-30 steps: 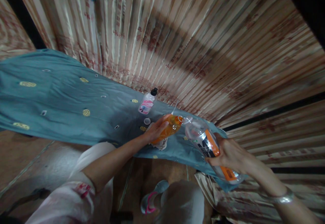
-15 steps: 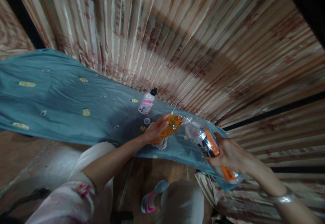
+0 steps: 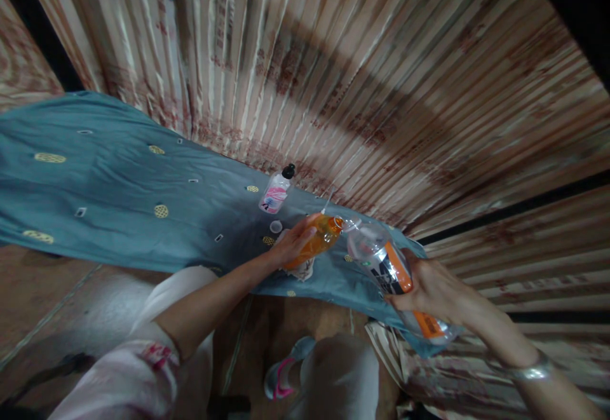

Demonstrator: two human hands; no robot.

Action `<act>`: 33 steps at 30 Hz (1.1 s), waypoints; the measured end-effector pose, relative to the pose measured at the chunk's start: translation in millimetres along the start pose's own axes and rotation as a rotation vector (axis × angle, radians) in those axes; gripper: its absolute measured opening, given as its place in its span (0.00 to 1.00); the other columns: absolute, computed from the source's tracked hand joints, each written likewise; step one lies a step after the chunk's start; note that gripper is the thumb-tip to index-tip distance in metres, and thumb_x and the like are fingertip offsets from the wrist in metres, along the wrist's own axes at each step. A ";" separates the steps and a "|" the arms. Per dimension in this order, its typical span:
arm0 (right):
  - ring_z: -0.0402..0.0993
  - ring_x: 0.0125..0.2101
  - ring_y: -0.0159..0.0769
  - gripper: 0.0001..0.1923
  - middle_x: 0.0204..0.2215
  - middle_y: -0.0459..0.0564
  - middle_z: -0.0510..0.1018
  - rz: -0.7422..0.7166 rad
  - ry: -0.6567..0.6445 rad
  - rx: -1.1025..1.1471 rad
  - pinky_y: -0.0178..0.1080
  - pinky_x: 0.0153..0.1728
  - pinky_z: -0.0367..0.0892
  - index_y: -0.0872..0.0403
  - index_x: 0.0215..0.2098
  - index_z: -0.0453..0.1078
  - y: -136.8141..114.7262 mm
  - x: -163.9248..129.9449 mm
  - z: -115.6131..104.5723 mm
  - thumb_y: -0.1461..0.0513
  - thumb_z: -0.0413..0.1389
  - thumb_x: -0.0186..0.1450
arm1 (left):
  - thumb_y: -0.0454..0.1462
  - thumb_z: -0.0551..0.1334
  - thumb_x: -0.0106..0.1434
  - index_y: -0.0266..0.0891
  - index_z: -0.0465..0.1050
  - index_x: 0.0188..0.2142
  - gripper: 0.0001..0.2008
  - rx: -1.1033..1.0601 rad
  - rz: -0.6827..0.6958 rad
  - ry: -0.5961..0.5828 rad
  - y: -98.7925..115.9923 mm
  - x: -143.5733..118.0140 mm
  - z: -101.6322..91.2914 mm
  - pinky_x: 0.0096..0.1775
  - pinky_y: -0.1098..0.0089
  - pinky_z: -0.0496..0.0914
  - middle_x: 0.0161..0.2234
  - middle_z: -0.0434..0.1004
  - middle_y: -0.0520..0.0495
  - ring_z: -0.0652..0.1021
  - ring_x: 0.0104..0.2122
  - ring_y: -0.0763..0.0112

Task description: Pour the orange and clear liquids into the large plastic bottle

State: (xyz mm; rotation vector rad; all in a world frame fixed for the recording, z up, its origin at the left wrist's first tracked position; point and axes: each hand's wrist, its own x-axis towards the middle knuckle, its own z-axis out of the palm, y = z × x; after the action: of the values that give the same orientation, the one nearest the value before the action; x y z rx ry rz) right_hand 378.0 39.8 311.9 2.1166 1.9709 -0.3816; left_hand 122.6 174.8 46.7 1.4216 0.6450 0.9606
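Note:
My left hand is wrapped round a small clear bottle of orange liquid, which leans to the right over the cloth. A larger clear plastic bottle with an orange and black label is tilted toward it, and my right hand grips it round the body. The two bottle mouths meet or nearly meet; I cannot tell whether they touch. A white, printed paper-like piece shows under the small bottle. Close to my left hand lies a small round whitish cap.
Behind the cap stands a clear bottle with a black top and pink label. A blue-green cloth with yellow pineapple prints covers the narrow surface. Pleated curtains rise along its back, and black bars cross at the right.
Almost nothing differs. Both hands and both bottles keep their places, and my knee at the bottom has shifted very slightly left.

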 end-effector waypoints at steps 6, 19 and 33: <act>0.77 0.28 0.44 0.23 0.24 0.40 0.77 0.000 -0.025 -0.008 0.43 0.33 0.67 0.42 0.38 0.68 -1.6 -0.5 -1.8 0.47 0.75 0.59 | 0.75 0.61 0.79 0.58 0.71 0.90 0.51 -0.042 -0.030 0.025 3.9 -1.4 0.6 0.92 0.50 0.64 0.87 0.79 0.55 0.73 0.90 0.46; 0.80 0.29 0.46 0.23 0.25 0.42 0.78 0.017 -0.017 -0.012 0.43 0.34 0.66 0.41 0.37 0.66 -5.3 -1.8 -1.3 0.48 0.76 0.59 | 0.73 0.59 0.81 0.47 0.72 0.90 0.52 -0.027 0.005 0.005 0.1 0.2 0.7 0.92 0.55 0.64 0.88 0.79 0.47 0.73 0.90 0.41; 0.73 0.28 0.41 0.23 0.24 0.39 0.74 -0.006 -0.032 -0.015 0.43 0.34 0.65 0.41 0.38 0.64 -0.3 0.0 -1.7 0.45 0.72 0.59 | 0.74 0.59 0.82 0.47 0.69 0.91 0.53 -0.035 0.013 -0.022 -11.8 3.4 -1.3 0.94 0.48 0.61 0.91 0.74 0.45 0.70 0.91 0.38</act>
State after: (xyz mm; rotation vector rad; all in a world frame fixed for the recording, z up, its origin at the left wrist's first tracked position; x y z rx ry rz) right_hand 377.7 40.4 313.5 2.0824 1.9571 -0.3985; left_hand 125.1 179.5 35.6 1.4050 0.6004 0.9614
